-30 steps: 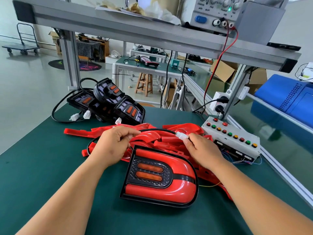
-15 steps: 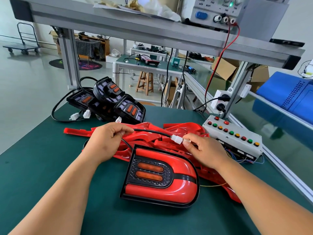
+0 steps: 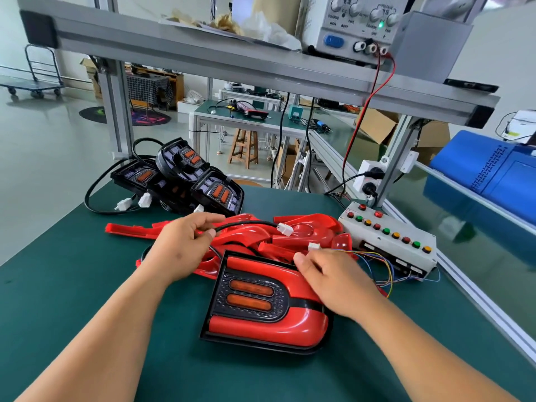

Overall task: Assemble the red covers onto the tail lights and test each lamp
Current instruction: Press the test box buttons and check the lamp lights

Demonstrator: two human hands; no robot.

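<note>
L hand (image 3: 179,250) pinches black cable (image 3: 246,224), its white connector (image 3: 284,229) above red covers (image 3: 304,227).
R hand (image 3: 333,282) curled at far right edge of covered tail light (image 3: 266,303), mid surface (image 3: 72,285); fingertips hidden, grip on small white plug (image 3: 313,246) unclear.

Power supply (image 3: 359,27) reads COARSE, FINE, ON, OFF, perhaps VOLTAGE.

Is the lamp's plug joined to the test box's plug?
Not joined. The lamp plug, on the cable the left hand holds, is apart from the test box plug near the right hand.
</note>
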